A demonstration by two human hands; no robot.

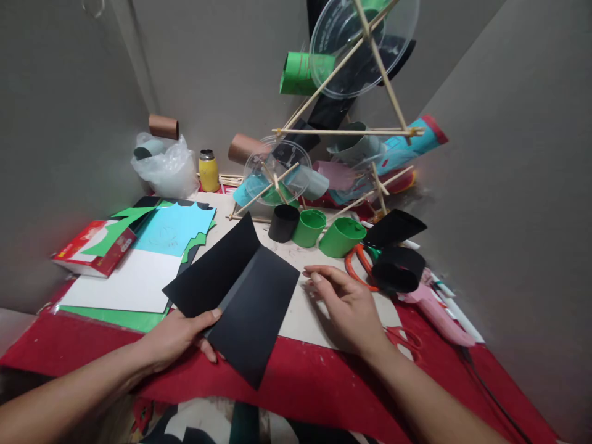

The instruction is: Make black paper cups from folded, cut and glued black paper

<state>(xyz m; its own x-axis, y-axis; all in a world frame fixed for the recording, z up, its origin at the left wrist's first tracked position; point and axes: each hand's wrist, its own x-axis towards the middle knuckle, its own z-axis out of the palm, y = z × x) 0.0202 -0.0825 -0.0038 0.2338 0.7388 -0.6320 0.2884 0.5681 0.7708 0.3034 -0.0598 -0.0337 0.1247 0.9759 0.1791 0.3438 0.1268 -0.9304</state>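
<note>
A sheet of black paper [259, 302], creased down the middle into a V, is tilted above the table's front. My left hand [180, 336] is closed on its lower edge by the crease, thumb on top and fingers underneath. Just off the sheet's right corner is my right hand [349, 302], fingers loosely bent and apart, with nothing visible in them. Behind the sheet stand a short black paper tube [283, 223] and two green tubes [309, 228], [342, 237]. Orange-handled scissors [358, 265] lie to the right, beside another black tube [398, 270].
A stick frame with clear plastic discs [365, 55] rises at the back right. Coloured paper sheets [169, 228] and a red box [99, 246] lie left. A pink glue gun [439, 314], red scissors [407, 338], a yellow bottle [209, 171] and a plastic bag [169, 169] are around.
</note>
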